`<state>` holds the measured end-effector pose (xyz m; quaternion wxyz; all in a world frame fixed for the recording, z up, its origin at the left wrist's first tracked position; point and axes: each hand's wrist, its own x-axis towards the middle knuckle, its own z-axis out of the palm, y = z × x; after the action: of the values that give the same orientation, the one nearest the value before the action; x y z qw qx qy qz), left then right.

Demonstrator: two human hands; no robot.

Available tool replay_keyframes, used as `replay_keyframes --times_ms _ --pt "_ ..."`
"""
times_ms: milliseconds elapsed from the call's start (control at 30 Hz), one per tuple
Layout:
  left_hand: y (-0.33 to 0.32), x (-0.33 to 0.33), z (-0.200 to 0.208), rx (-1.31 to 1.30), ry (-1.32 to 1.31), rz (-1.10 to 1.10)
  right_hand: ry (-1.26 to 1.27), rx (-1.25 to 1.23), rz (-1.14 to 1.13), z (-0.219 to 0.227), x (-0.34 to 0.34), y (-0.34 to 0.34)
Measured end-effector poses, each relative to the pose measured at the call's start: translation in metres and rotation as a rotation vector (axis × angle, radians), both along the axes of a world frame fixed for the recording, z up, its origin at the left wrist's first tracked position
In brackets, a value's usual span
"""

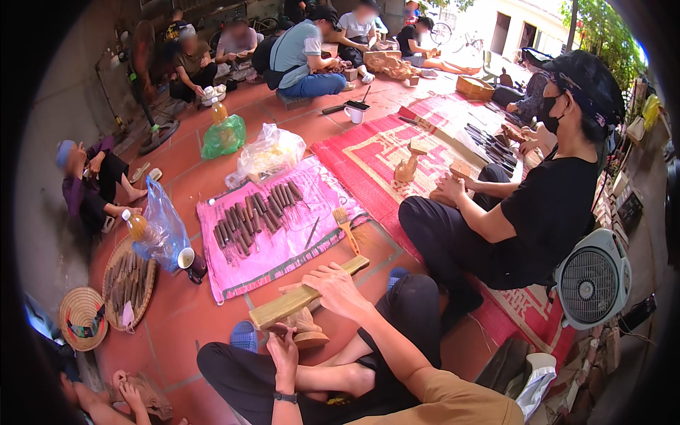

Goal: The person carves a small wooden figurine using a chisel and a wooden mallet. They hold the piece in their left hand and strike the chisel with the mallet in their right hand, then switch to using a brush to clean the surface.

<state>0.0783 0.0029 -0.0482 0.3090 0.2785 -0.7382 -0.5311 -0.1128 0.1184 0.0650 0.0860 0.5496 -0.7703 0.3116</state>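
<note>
Across my lap runs a long yellow-brown wooden bar, tilted with its right end farther away. My right hand lies over its upper side, fingers bent around it. At the bar's near left end, my left hand, a dark watch on its wrist, has its fingers closed on a small dark brown piece that I cannot make out. A pale carved wooden piece with a round base stands beneath the bar. Past my hands, rows of wooden-handled carving tools lie on a pink cloth.
A flat brush lies by the cloth's right edge. To the left are a mug, a blue plastic bag and a basket of tools. A co-worker holding a wood block sits at right, near a fan.
</note>
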Motion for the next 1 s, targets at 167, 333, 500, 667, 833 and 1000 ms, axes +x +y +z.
replay_keyframes --times_ms 167,333,500,667,833,1000 --pt "-0.001 0.000 -0.006 -0.008 -0.015 -0.003 -0.001 -0.018 0.011 -0.001 0.001 -0.001" --pt "-0.001 -0.002 -0.004 0.002 -0.003 0.000 -0.022 -0.018 0.016 0.000 0.001 -0.001" --pt "-0.005 0.002 -0.009 -0.142 -0.097 -0.022 -0.024 -0.054 0.019 -0.002 0.000 -0.002" --pt "-0.004 0.003 -0.004 -0.098 -0.055 -0.037 -0.160 -0.130 0.047 0.002 0.003 -0.001" --pt "0.003 -0.001 0.010 -0.253 -0.137 -0.038 -0.439 -0.219 0.049 0.000 0.010 -0.005" --pt "0.001 0.004 -0.005 -0.396 -0.127 -0.052 -0.038 -0.064 0.068 -0.001 0.003 -0.005"
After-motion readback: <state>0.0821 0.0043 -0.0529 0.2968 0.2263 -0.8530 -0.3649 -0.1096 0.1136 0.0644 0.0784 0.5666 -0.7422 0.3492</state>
